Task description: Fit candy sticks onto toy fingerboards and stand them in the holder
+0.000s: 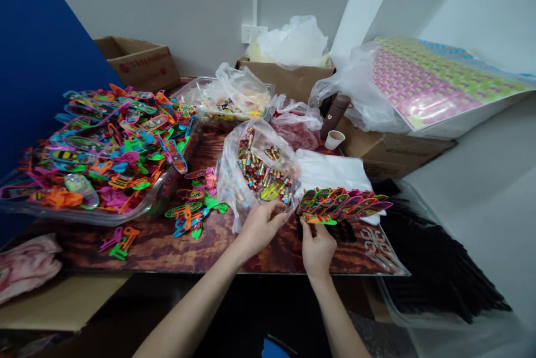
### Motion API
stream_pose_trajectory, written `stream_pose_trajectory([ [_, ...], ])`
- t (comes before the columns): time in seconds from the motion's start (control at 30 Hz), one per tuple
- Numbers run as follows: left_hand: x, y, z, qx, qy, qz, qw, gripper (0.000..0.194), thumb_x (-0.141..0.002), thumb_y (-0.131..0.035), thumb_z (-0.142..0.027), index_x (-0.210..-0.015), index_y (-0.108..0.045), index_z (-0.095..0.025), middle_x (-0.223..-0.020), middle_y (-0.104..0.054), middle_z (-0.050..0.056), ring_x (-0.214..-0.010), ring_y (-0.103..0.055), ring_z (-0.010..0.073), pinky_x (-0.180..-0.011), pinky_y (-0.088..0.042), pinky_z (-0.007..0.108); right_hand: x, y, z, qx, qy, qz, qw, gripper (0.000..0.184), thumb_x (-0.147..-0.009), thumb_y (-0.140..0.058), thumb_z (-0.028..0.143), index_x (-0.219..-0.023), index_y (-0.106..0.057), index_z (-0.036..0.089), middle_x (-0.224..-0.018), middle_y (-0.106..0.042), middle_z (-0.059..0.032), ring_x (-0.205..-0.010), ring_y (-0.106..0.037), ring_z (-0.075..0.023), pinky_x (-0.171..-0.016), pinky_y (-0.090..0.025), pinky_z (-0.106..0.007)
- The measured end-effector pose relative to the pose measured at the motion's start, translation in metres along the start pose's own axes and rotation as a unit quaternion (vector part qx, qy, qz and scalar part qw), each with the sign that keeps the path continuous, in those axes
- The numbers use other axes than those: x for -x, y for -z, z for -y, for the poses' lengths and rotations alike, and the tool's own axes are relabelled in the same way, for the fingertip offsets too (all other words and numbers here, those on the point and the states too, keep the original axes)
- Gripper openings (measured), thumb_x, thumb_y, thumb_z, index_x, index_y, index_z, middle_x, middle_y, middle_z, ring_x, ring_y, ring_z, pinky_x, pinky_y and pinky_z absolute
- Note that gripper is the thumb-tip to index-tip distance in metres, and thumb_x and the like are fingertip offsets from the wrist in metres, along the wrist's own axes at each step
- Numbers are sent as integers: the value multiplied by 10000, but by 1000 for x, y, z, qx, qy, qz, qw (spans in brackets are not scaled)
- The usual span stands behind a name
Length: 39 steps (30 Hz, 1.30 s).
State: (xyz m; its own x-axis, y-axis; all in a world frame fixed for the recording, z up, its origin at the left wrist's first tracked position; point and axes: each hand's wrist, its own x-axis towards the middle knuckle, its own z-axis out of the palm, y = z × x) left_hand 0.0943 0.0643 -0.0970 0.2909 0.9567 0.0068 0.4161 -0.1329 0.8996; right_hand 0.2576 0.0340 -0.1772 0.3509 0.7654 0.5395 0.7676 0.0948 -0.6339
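Forearms (201, 297), then hands (258, 230) (319, 249); toy skateboards (343, 203) just beyond right, plastic bag (229, 171) beyond left.

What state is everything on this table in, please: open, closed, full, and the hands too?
Clear plastic tub: heaped above its rim
Crinkled clear plastic bag: open, small patterned sticks inside
Brown cardboard box at back left: open
Dark brown cylindrical bottle: capped
Small round white cup: uncovered
Row of colourful toy skateboards: overlapping
Left hand: fingers curled, beside bag
Right hand: at row, grip unclear
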Motion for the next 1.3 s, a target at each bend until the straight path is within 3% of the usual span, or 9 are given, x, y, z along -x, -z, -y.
stream_pose_trajectory([
  [0.2, 12, -15, 14, 53, 38, 26, 998, 248, -861, -516, -297, -1020, -661, -172, -871, -698, 24, -736, -612, 161, -664, -452, 238, 0, -7, 3, 42, 19, 21, 999, 323, -934, -485, 398, -793, -654, 162, -738, -679, -53, -667, -631, -179, -649, -414, -251],
  [0.47, 5, -1, -8, 86, -19, -6, 996, 248, -877, -510, -272, -1056, -650, -173, -935, -695, 32, -836, -618, 165, -766, -459, 259, -2, -8, 5, 93, 35, 36, 994, 405, -960, -414, 439, -797, -645, 149, -724, -654, -82, -679, -606, -198, -651, -394, -278],
  [0.67, -5, 0, -35, -37, -105, -8, 994, 292, -825, -603, -206, -1116, -621, -200, -894, -661, 14, -800, -593, 158, -732, -439, 257, -4, -5, 8, 108, 47, 40, 992, 479, -983, -324, 442, -804, -644, 135, -737, -659, -112, -687, -603, -217, -633, -392, -293],
  [0.77, -12, -6, -44, -120, -133, -20, 984, 144, -854, -586, -233, -981, -639, -191, -881, -638, 23, -816, -583, 165, -725, -419, 258, -5, -4, 7, 111, 53, 47, 991, 456, -991, -317, 408, -829, -647, 137, -762, -669, -102, -713, -617, -208, -646, -402, -281],
  [0.83, -15, -11, -46, -164, -135, -33, 977, 85, -869, -572, -252, -845, -614, -182, -814, -610, 18, -770, -570, 161, -688, -399, 255, -6, -4, 6, 116, 56, 53, 990, 439, -994, -322, 386, -845, -649, 134, -777, -672, -100, -719, -622, -202, -647, -404, -277],
  [0.9, -16, -17, -45, -190, -135, -53, 971, 144, -880, -559, -255, -757, -562, -181, -760, -578, 10, -733, -552, 155, -660, -375, 252, -5, -4, 6, 123, 58, 56, 989, 429, -995, -326, 372, -851, -648, 128, -771, -669, -100, -709, -620, -198, -640, -403, -277],
  [1.07, -11, -29, -37, -199, -126, -115, 965, 190, -917, -506, -248, -739, -507, -182, -730, -548, 8, -708, -528, 152, -633, -344, 257, -4, -7, 7, 136, 59, 52, 988, 388, -996, -343, 346, -865, -638, 129, -781, -663, -98, -726, -614, -198, -642, -404, -280],
  [1.3, -14, -34, -42, -227, -126, -136, 956, 171, -911, -507, -224, -744, -512, -187, -744, -555, 13, -713, -534, 155, -634, -349, 259, -2, -11, 9, 143, 51, 42, 987, 402, -1002, -311, 329, -848, -629, 137, -722, -632, -93, -706, -592, -212, -629, -400, -295],
])
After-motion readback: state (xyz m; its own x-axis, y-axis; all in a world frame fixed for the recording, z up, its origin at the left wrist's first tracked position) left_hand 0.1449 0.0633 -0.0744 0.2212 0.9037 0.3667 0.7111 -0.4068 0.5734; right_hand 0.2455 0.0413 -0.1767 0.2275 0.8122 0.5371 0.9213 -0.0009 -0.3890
